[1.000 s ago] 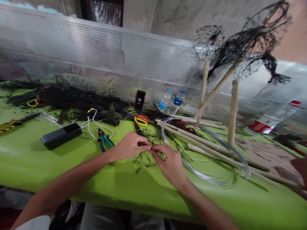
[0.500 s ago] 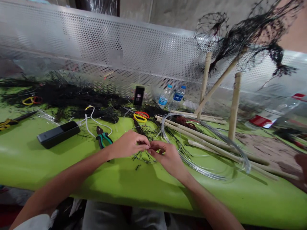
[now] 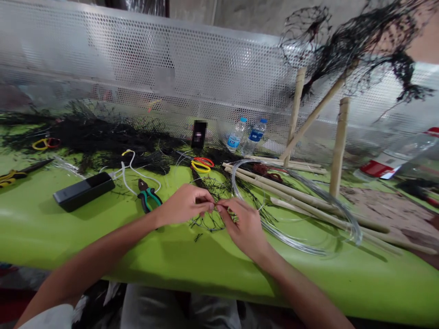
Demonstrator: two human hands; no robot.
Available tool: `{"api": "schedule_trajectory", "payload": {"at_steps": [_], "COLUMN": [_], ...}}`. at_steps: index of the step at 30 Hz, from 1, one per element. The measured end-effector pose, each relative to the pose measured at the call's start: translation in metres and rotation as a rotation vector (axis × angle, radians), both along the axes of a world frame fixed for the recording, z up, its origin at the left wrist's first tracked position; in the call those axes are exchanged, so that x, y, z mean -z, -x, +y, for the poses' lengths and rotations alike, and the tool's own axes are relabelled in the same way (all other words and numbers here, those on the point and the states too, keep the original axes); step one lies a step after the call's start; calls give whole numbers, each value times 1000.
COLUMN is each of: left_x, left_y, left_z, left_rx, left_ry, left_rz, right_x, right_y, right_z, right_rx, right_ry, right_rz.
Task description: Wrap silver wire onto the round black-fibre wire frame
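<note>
Over the green tabletop (image 3: 192,265), my left hand (image 3: 183,203) and my right hand (image 3: 245,224) meet fingertip to fingertip. Both are closed in a pinch on what looks like a thin dark strand, mostly hidden by the fingers. Black-green stringy netting (image 3: 214,185) spreads behind and beneath them, with a thin loop of line under the fingers. Beside my right hand curves a coil of clear line (image 3: 295,246). Green-and-black pliers (image 3: 149,196) lie left of my left hand. Scissors with yellow and red handles (image 3: 200,165) rest beyond the netting.
A dark power bank (image 3: 84,192) with a white cable lies to the left. Bamboo sticks (image 3: 288,196) stretch right; an upright stick frame (image 3: 338,146) holds black netting. Two water bottles (image 3: 235,137) and a phone (image 3: 199,137) stand at the perforated metal panel (image 3: 130,55).
My fingertips stay pinched together at nearly the same spot. The right hand has turned slightly and its fingers have shifted. The view has tilted a little.
</note>
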State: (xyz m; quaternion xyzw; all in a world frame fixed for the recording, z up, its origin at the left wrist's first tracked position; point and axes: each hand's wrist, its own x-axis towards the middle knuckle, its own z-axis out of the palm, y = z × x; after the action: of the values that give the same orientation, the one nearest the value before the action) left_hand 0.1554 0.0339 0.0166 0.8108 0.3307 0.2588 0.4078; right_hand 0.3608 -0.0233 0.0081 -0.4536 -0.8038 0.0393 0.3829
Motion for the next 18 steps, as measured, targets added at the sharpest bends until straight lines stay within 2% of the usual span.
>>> {"api": "schedule_trajectory", "payload": {"at_steps": [5, 9, 13, 18], "left_x": [3, 4, -2, -12], "left_y": [-1, -1, 0, 3], "left_z": [4, 7, 5, 0], "left_rx": [-22, -48, -79, -109], "left_ry": [39, 28, -60, -186], "left_rz": [-19, -22, -2, 15], "right_x": [9, 13, 6, -21], "right_y": [-2, -6, -10, -9], "right_z": [1, 2, 7, 17], "right_rx": [-67, -183, -256, -182], "right_ry": [-169, -199, -147, 62], "right_rz": [-133, -213, -173, -18]}}
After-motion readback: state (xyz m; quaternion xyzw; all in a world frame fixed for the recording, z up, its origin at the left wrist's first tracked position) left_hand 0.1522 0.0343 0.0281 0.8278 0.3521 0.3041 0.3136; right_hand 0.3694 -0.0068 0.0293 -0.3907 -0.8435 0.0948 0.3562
